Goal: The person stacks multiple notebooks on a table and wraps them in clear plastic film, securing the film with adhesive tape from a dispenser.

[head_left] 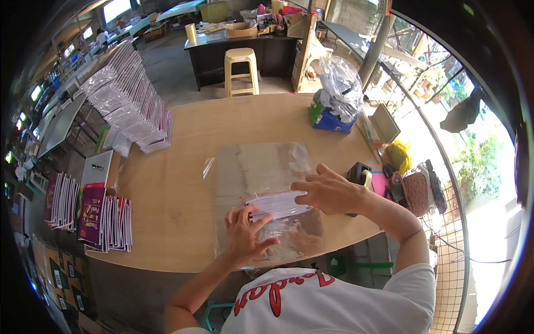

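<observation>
A clear plastic bag (261,178) lies mid-table, wrapped booklets (130,97) lean in a row at far left, and a blue box (328,119) sits far right.

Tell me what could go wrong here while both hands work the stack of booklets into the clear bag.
The clear plastic bag is thin and wrinkled; booklet corners might snag or tear it. The stack of booklets, steadied by the left hand and right hand, could fan out. It sits near the table's front edge, so it might slide off.
</observation>
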A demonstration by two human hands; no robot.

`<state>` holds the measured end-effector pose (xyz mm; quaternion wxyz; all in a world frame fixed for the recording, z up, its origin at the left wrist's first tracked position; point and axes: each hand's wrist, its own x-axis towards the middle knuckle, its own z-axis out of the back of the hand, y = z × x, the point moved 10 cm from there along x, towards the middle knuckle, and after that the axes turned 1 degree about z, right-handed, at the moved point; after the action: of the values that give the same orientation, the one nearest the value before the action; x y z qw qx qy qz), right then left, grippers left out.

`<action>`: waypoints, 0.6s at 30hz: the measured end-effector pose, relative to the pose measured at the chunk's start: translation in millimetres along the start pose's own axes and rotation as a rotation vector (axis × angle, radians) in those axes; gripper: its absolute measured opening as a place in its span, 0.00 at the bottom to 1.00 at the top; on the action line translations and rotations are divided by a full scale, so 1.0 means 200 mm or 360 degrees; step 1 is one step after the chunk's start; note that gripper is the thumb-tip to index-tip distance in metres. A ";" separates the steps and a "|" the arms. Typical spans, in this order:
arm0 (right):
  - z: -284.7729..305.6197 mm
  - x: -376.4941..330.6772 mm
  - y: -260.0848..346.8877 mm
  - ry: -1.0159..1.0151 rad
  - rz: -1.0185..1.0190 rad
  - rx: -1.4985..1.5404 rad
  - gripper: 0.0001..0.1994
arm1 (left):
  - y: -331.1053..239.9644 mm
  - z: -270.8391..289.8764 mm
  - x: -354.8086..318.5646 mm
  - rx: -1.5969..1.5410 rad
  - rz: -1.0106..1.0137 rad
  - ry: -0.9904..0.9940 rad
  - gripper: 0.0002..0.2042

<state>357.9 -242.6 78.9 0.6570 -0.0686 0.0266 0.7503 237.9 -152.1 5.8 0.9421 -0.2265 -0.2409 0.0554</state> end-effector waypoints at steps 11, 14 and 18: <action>0.03 0.05 0.02 -0.0002 0.0127 0.0015 0.07 | 0.07 -0.12 0.10 -0.0039 -0.0536 0.0716 0.41; -0.08 0.10 -0.11 0.0176 0.0104 -0.0094 0.07 | 0.05 -0.13 0.14 0.0141 -0.0823 0.0713 0.43; -0.16 0.09 -0.17 0.0252 0.0077 0.0083 0.07 | 0.08 -0.15 0.16 0.0063 -0.0872 0.0861 0.44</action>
<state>390.6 -223.8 45.8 0.6362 -0.1101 0.0997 0.7571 280.9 -142.7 -11.9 0.9558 -0.1419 -0.0341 -0.2554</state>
